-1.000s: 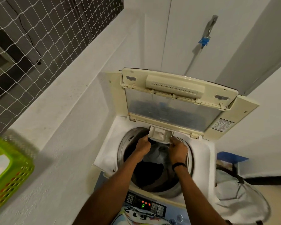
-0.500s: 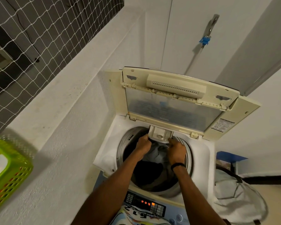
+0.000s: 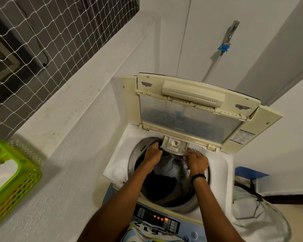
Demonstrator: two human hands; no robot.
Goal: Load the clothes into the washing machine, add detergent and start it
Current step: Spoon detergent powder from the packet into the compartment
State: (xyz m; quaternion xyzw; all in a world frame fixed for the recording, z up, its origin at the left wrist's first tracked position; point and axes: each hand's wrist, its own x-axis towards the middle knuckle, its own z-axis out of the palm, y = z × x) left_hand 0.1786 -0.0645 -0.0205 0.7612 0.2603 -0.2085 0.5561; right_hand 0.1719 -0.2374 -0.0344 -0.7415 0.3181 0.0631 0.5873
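Note:
The top-load washing machine point(image 3: 219, 165) stands with its lid point(image 3: 187, 119) raised. Dark and grey clothes point(image 3: 171, 170) lie in the drum. At the back of the tub rim the small detergent drawer point(image 3: 175, 144) sticks out, with a pale blob inside it. My left hand point(image 3: 153, 152) curls around the drawer's front left corner. My right hand point(image 3: 196, 160), with a black band on its wrist, grips the front right corner. Orange digits glow on the control panel point(image 3: 157, 218) at the machine's front.
A green plastic basket point(image 3: 10, 180) sits on the white ledge at the left, below a netted window. A white mesh laundry bag point(image 3: 257, 217) stands on the floor right of the machine. A tap point(image 3: 224, 47) with a blue fitting hangs on the back wall.
Both hands stay at the drawer's front corners; the right hand has shifted slightly right. The panel display changed from a green character to orange digits.

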